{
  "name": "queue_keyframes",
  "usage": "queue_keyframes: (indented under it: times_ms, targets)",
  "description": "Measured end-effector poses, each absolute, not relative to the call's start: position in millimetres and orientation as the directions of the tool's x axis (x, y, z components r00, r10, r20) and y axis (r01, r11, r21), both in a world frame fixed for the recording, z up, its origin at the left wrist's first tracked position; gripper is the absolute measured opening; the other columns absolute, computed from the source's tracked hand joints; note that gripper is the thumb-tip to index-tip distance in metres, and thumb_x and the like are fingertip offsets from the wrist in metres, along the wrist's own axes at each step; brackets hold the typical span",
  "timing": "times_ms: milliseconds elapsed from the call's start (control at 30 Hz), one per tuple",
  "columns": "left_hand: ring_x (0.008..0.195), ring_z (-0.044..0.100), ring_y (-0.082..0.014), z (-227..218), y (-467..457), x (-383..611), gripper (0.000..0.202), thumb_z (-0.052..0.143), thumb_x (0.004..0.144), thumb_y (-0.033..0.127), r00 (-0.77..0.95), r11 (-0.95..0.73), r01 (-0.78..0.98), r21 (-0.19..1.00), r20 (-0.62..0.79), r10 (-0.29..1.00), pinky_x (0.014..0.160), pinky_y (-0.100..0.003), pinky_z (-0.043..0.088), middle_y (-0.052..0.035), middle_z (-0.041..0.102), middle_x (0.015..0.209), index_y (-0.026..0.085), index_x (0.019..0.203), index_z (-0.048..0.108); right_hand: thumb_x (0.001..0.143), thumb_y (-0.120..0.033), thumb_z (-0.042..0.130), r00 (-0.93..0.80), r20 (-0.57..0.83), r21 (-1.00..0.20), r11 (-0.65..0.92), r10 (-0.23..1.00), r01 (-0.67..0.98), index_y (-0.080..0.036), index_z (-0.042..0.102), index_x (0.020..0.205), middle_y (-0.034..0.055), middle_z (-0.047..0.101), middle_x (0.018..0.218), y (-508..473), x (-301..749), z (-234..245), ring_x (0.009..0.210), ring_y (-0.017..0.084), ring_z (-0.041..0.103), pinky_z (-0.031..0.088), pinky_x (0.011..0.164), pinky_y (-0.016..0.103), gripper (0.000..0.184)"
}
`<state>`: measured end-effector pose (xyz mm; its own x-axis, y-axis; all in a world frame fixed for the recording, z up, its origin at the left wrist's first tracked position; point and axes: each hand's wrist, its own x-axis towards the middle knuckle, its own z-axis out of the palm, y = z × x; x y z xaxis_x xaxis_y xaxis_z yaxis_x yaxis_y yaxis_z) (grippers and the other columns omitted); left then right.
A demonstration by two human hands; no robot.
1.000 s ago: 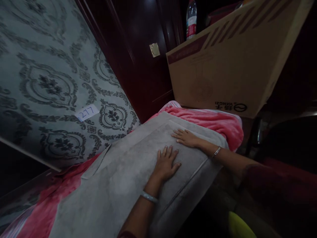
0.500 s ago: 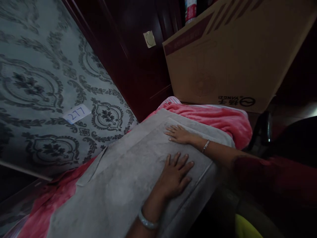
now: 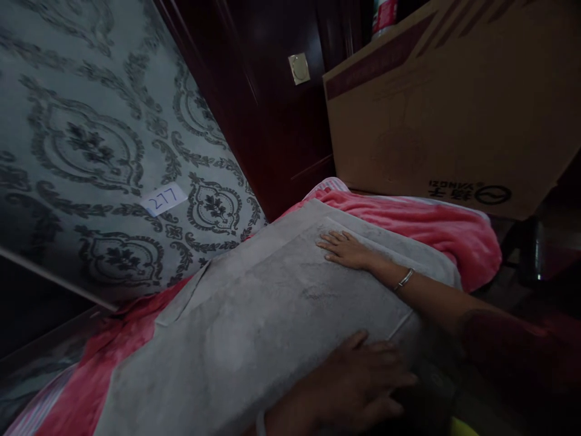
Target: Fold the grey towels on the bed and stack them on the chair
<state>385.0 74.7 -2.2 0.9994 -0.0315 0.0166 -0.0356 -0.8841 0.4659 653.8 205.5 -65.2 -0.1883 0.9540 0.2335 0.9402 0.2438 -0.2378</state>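
A grey soft fabric piece [image 3: 272, 315] lies spread over the pink plush blanket [image 3: 445, 227], with a fold line along its far side and a loose flap at its left. My right hand [image 3: 347, 249] rests palm down on the far right part of the grey fabric, fingers stretched out. Lower in the view, my left hand [image 3: 363, 378] is at the fabric's near edge, fingers spread and slightly blurred. Whether its palm touches the fabric is unclear in the shadow. Neither hand grips anything I can see.
A large cardboard box [image 3: 431, 121] stands behind the blanket, with a red and white container [image 3: 384, 15] beyond it. Dark red wood panelling [image 3: 272, 121] and a patterned wall [image 3: 91, 139] bearing a card marked 277 [image 3: 164, 200] border the far left. A yellow thing [image 3: 460, 427] shows at the bottom.
My left hand has moved from on top of the grey fabric down toward its near edge. My right hand stays flat in place. The view has shifted slightly left.
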Motion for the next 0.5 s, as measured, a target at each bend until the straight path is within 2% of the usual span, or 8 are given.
queue_keyframes:
  times_ms: [33,100,167,233,333,500]
  targets:
    - [0.146,0.038,-0.0191,2.0,82.9,382.2,0.049,0.035,0.103,0.043,0.999,-0.882,0.007,0.471,0.042,0.031,0.124,-0.046,0.025,-0.0041,0.054,0.15,0.029,0.149,0.044,0.1,-0.062,0.029,-0.191,0.237,-0.233,0.247,0.952,0.941,-0.034,0.036,0.157,0.0042,0.023,0.165,205.9,654.0,-66.1,0.151,0.035,0.018,0.016,0.119,0.064,0.063]
    - [0.147,0.038,-0.0218,7.9,108.1,376.6,0.049,0.034,0.103,0.038,0.96,-0.887,0.224,0.404,0.067,0.273,0.124,-0.047,0.025,-0.0082,0.048,0.155,0.026,0.148,0.047,0.1,-0.062,0.029,-0.197,0.251,-0.226,0.255,0.948,0.94,-0.034,0.037,0.156,0.0046,0.024,0.164,206.7,654.6,-67.9,0.151,0.036,0.019,0.017,0.119,0.065,0.063]
    - [0.153,0.024,-0.0292,7.3,136.8,370.3,0.055,0.041,0.1,0.04,0.826,-0.809,0.532,0.248,0.056,0.561,0.124,-0.056,0.019,-0.0138,0.033,0.163,0.022,0.152,0.041,0.1,-0.062,0.03,-0.198,0.261,-0.222,0.259,0.945,0.94,-0.035,0.037,0.156,0.0042,0.024,0.164,207.3,655.0,-69.4,0.151,0.036,0.021,0.019,0.118,0.065,0.063]
    - [0.154,0.013,-0.036,-0.8,158.3,363.7,0.066,0.05,0.096,0.044,0.67,-0.671,0.735,0.099,0.05,0.741,0.122,-0.064,0.015,-0.0165,0.021,0.166,0.021,0.155,0.035,0.1,-0.062,0.03,-0.196,0.265,-0.22,0.257,0.944,0.941,-0.036,0.038,0.155,0.0035,0.025,0.164,207.4,655.0,-70.4,0.15,0.036,0.022,0.02,0.118,0.064,0.062]
    - [0.154,0.008,-0.0397,-18.3,168.3,356.6,0.069,0.05,0.095,0.05,0.588,-0.589,0.808,0.003,0.049,0.807,0.12,-0.068,0.012,-0.0148,0.015,0.168,0.025,0.157,0.032,0.1,-0.062,0.031,-0.19,0.267,-0.217,0.251,0.945,0.943,-0.035,0.04,0.155,0.003,0.027,0.164,206.9,654.8,-71.0,0.15,0.035,0.023,0.02,0.119,0.062,0.062]
    - [0.155,0.009,-0.0379,-25.0,154.7,350.2,0.068,0.043,0.096,0.054,0.615,-0.615,0.787,0.048,0.009,0.789,0.121,-0.067,0.011,-0.0114,0.015,0.169,0.027,0.157,0.03,0.099,-0.058,0.035,-0.18,0.25,-0.256,0.244,0.951,0.936,-0.033,0.042,0.153,0.0044,0.027,0.163,205.4,654.6,-70.4,0.151,0.035,0.021,0.017,0.119,0.064,0.061]
